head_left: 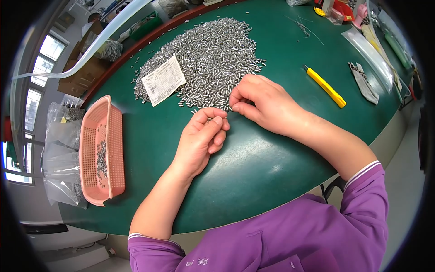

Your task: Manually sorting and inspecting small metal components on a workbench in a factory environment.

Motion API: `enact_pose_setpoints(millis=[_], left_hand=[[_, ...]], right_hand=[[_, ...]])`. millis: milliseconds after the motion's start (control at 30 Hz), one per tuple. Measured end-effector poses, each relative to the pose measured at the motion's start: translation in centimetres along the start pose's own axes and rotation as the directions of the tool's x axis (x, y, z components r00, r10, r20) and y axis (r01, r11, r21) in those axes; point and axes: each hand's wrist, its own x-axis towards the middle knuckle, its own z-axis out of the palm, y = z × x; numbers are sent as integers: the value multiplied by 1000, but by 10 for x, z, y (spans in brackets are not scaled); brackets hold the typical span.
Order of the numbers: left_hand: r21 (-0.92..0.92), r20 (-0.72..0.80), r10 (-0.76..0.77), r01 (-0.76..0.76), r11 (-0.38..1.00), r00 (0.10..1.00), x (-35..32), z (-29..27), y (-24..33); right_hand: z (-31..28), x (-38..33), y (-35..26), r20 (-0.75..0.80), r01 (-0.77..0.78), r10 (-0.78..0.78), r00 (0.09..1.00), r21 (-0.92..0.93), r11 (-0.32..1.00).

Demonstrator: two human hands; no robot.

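Observation:
A large heap of small silver metal pins (217,54) lies spread on the green table. At its near edge, my left hand (201,133) is turned partly palm up with its fingers curled in. A bit of metal shows between thumb and forefinger, seemingly one or more of the pins. Close by on the right, my right hand (263,102) is closed in a pinch at the heap's lower edge. Its fingertips hide whatever lies between them. The two hands are near each other but apart. A printed paper slip (164,81) rests on the heap's left side.
A pink plastic basket (118,149) holding some pins stands at the left, beside clear bags (61,154) of parts. On the right lie a yellow utility knife (326,87), a small grey pouch (364,84) and clear plastic sleeves (369,56). Thin wires (303,28) lie farther back.

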Motion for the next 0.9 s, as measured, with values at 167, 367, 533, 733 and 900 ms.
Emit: enact_pose_setpoints(millis=[167,367,533,733,900], left_hand=[[-69,-2,9,-9,998,1000,1,-1,0],[-89,2,16,-16,996,1000,1,-1,-1],[-85,13,10,-9,996,1000,1,-2,0],[-57,11,3,-2,998,1000,0,-1,0],[2,28,-9,9,1000,1000,0,1,1]], right_hand=[[0,0,10,-17,100,-103,995,-110,989],[1,-2,10,81,97,-87,993,-131,987],[-1,-3,4,136,122,-100,986,-164,979],[2,0,3,63,70,-67,996,-39,997],[-1,2,-6,24,123,-126,992,110,986]])
